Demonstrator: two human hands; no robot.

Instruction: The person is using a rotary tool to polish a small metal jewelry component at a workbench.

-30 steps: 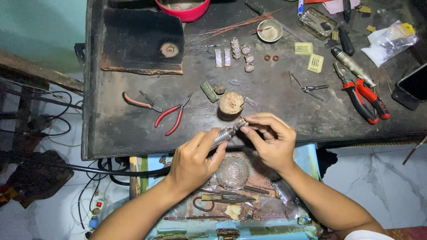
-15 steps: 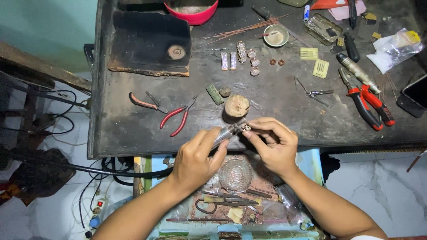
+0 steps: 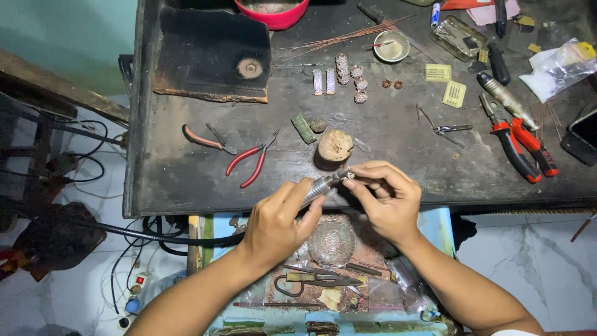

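Observation:
My left hand (image 3: 278,219) grips a slim silver rotary handpiece (image 3: 323,184), its tip angled up to the right. My right hand (image 3: 385,200) pinches a tiny metal piece (image 3: 351,176) against that tip; the piece is mostly hidden by my fingers. Both hands hover over the near edge of the dark workbench (image 3: 186,180), just in front of a small round wooden peg block (image 3: 334,147).
Red-handled pliers (image 3: 252,162) and another small plier (image 3: 205,139) lie left. Large red cutters (image 3: 522,143), tweezers (image 3: 444,129), small jewelled pieces (image 3: 348,76), a small bowl (image 3: 392,46) and a charred block (image 3: 214,59) sit farther back. An open drawer (image 3: 444,224) with a glass dish (image 3: 331,239) lies beneath.
The view has shifted slightly. My hands stay together at the bench edge, the handpiece tip still on the small piece.

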